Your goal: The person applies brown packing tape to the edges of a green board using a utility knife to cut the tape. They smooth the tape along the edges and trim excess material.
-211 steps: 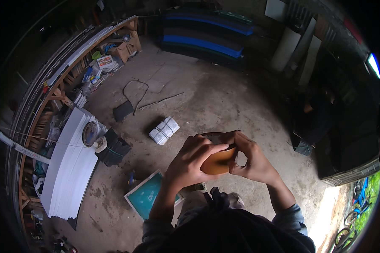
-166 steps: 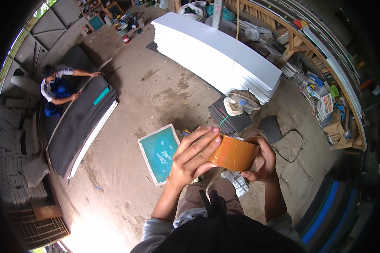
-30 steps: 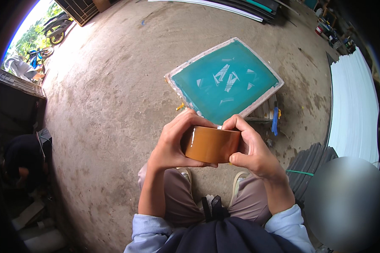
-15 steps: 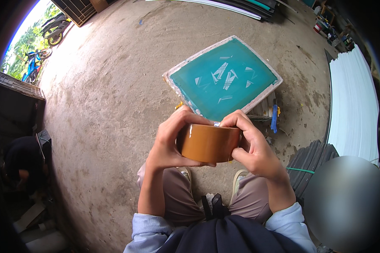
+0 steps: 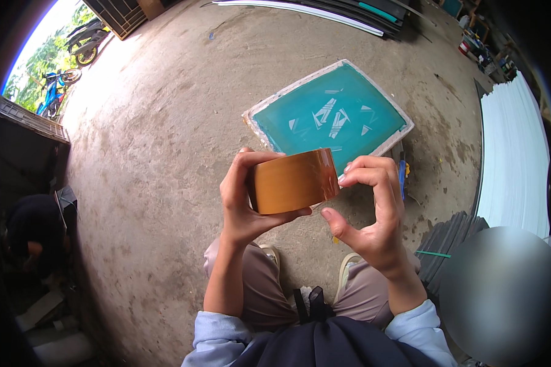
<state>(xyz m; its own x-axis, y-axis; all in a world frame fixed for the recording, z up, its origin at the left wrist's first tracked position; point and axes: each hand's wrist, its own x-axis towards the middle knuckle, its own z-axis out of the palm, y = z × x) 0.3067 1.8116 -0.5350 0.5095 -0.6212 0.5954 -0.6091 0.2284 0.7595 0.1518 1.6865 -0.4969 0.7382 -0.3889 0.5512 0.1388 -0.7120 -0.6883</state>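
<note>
A wide roll of brown packing tape (image 5: 291, 182) is gripped in my left hand (image 5: 239, 199), the thumb below it and the fingers on its upper side. My right hand (image 5: 373, 211) is just off the roll's right end, its thumb and fingers apart in a C shape. The index fingertip is very close to the tape; whether it touches cannot be told. Beyond both hands lies a screen-printing frame (image 5: 324, 116) with teal mesh, pale angular marks and a whitish border. The tape roll and my hands hide its near corner.
White sheets (image 5: 511, 159) are stacked at the right, with dark strips (image 5: 441, 251) bundled nearer. A grey blurred round shape (image 5: 502, 293) fills the lower right. A person (image 5: 40, 232) in dark clothes bends at the left. Motorbikes (image 5: 52, 92) stand by the opening.
My right hand has come off the tape roll and opened, moving slightly right. The roll, held by my left hand, has risen and tilted, its right end higher.
</note>
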